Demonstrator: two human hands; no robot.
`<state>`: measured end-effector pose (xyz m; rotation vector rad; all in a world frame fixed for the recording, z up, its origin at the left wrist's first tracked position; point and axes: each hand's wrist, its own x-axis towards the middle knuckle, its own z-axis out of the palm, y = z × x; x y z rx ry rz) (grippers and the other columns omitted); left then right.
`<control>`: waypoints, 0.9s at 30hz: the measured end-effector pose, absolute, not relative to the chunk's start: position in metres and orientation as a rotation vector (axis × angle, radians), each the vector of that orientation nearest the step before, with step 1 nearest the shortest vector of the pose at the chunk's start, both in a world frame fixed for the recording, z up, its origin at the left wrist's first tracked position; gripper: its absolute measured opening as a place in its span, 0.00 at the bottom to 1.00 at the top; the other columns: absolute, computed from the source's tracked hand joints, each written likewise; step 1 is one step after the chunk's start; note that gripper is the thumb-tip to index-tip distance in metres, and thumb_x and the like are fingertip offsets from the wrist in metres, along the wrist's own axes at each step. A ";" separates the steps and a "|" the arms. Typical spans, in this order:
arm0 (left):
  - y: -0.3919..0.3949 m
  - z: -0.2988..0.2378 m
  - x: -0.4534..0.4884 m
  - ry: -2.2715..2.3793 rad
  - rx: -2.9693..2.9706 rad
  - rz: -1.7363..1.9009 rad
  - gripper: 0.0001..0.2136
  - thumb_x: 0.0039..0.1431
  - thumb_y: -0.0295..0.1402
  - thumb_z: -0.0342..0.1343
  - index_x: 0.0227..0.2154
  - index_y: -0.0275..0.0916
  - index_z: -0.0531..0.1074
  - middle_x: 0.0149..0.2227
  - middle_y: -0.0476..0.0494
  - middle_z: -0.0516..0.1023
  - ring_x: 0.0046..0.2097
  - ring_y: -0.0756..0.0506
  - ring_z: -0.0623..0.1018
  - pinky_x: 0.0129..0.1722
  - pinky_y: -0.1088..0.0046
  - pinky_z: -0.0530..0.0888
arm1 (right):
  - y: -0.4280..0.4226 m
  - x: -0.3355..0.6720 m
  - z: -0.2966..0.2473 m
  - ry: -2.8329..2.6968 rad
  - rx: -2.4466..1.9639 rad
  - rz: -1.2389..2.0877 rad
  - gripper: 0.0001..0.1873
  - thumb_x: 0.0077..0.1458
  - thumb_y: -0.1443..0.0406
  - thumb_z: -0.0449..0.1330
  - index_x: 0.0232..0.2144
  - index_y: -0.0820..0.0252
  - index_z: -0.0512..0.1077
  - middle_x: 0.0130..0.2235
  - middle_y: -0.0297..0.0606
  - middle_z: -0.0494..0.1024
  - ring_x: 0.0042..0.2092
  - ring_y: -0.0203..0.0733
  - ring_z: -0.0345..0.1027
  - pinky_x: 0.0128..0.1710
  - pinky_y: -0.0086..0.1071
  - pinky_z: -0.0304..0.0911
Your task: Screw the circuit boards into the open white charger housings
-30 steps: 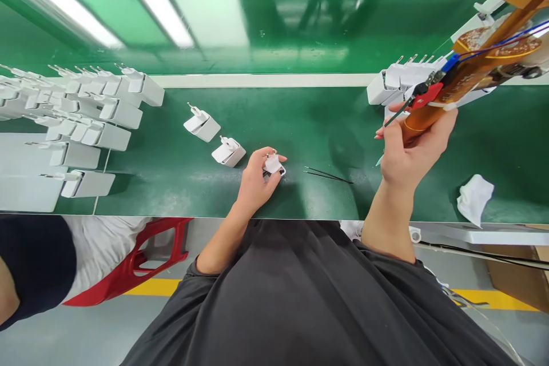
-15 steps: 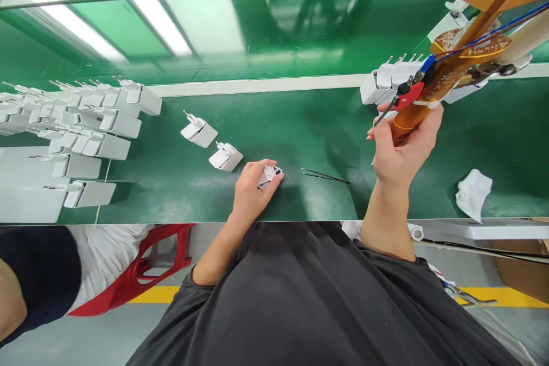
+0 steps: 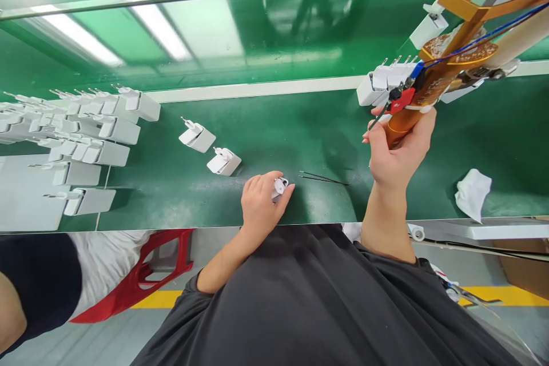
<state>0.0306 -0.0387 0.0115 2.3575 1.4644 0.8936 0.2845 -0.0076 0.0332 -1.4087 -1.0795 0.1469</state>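
Note:
My left hand (image 3: 262, 200) is closed around a small white plug adapter (image 3: 280, 186) at the bench's front edge. Part of the adapter is hidden by the fingers. On the right, my right hand (image 3: 397, 151) grips an orange metal handheld tool (image 3: 437, 83) with a red switch and thin wires. The tool is raised over the bench, tilted toward the upper right. Black tweezers (image 3: 323, 178) lie between my hands. To the left of my left hand stand two loose white plug adapters, one nearer (image 3: 224, 161) and one farther (image 3: 197, 136).
Rows of white plug adapters (image 3: 100, 151) fill the left of the green bench (image 3: 274, 120). More adapters (image 3: 377, 84) stand behind the tool. A crumpled white cloth (image 3: 472, 194) lies at right. Beside a red stool (image 3: 143, 274), another person's leg (image 3: 40, 286) shows at lower left.
My left hand has shifted slightly right and nearer me with the adapter, which is turned differently between the fingers. The right hand keeps its grip on the tool. The view has shifted a little.

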 end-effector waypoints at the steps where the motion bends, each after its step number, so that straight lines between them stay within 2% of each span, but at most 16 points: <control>1: -0.041 0.010 0.032 1.469 2.420 0.892 0.14 0.61 0.41 0.59 0.45 0.37 0.70 0.39 0.42 0.80 0.42 0.43 0.78 0.46 0.67 0.71 | -0.008 0.284 0.033 -1.080 -1.402 0.153 0.21 0.53 0.57 0.62 0.47 0.57 0.64 0.33 0.33 0.74 0.28 0.35 0.68 0.31 0.35 0.70; 5: -0.045 0.012 0.029 1.359 2.504 0.756 0.20 0.63 0.41 0.56 0.53 0.35 0.67 0.47 0.36 0.78 0.49 0.40 0.77 0.49 0.63 0.70 | -0.008 0.283 0.034 -1.090 -1.381 0.153 0.23 0.54 0.55 0.62 0.49 0.56 0.64 0.31 0.32 0.72 0.27 0.36 0.67 0.30 0.36 0.69; 9: -0.044 0.017 0.026 1.286 2.383 0.780 0.19 0.65 0.35 0.53 0.58 0.39 0.66 0.47 0.40 0.80 0.49 0.43 0.78 0.50 0.64 0.71 | -0.008 0.283 0.034 -1.091 -1.388 0.161 0.23 0.55 0.54 0.62 0.50 0.55 0.63 0.27 0.31 0.70 0.26 0.38 0.66 0.29 0.37 0.68; 11: -0.042 0.019 0.027 1.277 2.263 0.843 0.18 0.64 0.35 0.55 0.56 0.42 0.68 0.46 0.43 0.81 0.48 0.45 0.79 0.50 0.66 0.72 | -0.008 0.282 0.034 -1.099 -1.400 0.161 0.23 0.55 0.54 0.61 0.50 0.55 0.63 0.28 0.32 0.71 0.27 0.38 0.67 0.30 0.37 0.69; 15: -0.043 0.021 0.032 1.321 2.018 0.907 0.11 0.61 0.38 0.60 0.45 0.42 0.75 0.43 0.46 0.81 0.45 0.47 0.79 0.46 0.69 0.75 | -0.009 0.281 0.035 -1.101 -1.444 0.165 0.23 0.56 0.54 0.61 0.50 0.56 0.63 0.30 0.34 0.73 0.27 0.39 0.67 0.31 0.38 0.69; 22: -0.050 0.005 0.044 1.300 1.967 1.017 0.07 0.65 0.35 0.54 0.42 0.40 0.68 0.47 0.40 0.78 0.47 0.47 0.78 0.44 0.69 0.75 | -0.010 0.281 0.035 -1.084 -1.438 0.187 0.24 0.55 0.55 0.62 0.50 0.57 0.63 0.28 0.32 0.71 0.26 0.38 0.66 0.31 0.38 0.69; 27: -0.050 -0.005 0.048 1.341 1.900 1.118 0.08 0.64 0.36 0.55 0.43 0.40 0.70 0.42 0.42 0.80 0.43 0.47 0.80 0.42 0.69 0.76 | -0.010 0.281 0.035 -1.092 -1.441 0.186 0.23 0.55 0.55 0.61 0.50 0.55 0.63 0.31 0.32 0.72 0.27 0.37 0.68 0.32 0.37 0.69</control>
